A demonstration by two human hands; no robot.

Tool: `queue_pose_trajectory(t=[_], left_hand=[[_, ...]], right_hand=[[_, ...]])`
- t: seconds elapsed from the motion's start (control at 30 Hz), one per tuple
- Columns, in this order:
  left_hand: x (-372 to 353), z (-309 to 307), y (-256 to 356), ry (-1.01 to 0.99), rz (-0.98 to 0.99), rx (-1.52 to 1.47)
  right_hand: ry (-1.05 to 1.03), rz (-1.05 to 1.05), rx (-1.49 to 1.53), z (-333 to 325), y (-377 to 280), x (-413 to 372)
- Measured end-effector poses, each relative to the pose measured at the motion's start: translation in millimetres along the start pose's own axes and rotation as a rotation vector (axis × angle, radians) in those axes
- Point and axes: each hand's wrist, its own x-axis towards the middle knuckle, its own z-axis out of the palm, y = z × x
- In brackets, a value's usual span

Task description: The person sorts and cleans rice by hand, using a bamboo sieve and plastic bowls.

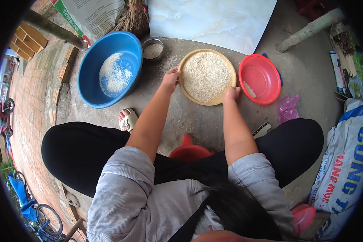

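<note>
A round, shallow tan sieve-like tray is held out in front of me, with a layer of pale grain spread over its inside. My left hand is closed on the tray's left rim. At the lower right rim, my right hand grips it too. Left of the tray is a large blue basin with white grains in its bottom. To the right, close to my right hand, lies a red plastic basin with a few grains on its inner side. The tray's underside is hidden.
A metal bowl sits beside the blue basin. Behind are a straw broom, a marble-patterned panel and a printed sack. A pink plastic bag lies on the right, near a large white sack. Scattered grains dot the concrete floor.
</note>
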Motion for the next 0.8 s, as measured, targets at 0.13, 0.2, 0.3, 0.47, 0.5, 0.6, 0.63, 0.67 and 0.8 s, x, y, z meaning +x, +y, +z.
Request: queue_pose_trajectory(t=[0.13, 0.2, 0.3, 0.47, 0.5, 0.6, 0.63, 0.67, 0.8], left_hand=[[0, -60, 22, 0.078, 0.090, 0.017], [-6, -63, 22, 0.273, 0.076, -0.102], [5, -42, -2, 0.209, 0.140, -0.031], [2, 17, -2, 0.128, -0.004, -0.064], [4, 3, 2, 0.053, 0.017, 0.008], [-5, -38, 19, 0.161, 0.066, -0.005], [-2, -49, 16, 0.171, 0.087, -0.074], [1, -58, 14, 0.183, 0.112, -0.135], [8, -25, -13, 0.251, 0.046, -0.036]], right_hand=[[-0.250, -0.186, -0.315, 28, 5, -51], [-0.296, -0.178, -0.297, 35, 7, -50], [-0.206, -0.150, -0.158, 31, 14, -18], [0.164, -0.195, -0.369, -4, -26, -22], [0.170, -0.263, -0.523, -3, -25, -31], [-0.118, -0.308, -0.548, 19, -12, -53], [-0.240, -0.288, -0.531, 24, -5, -54], [-0.249, -0.290, -0.527, 25, -3, -49], [-0.166, -0.132, -0.512, 8, -1, -12]])
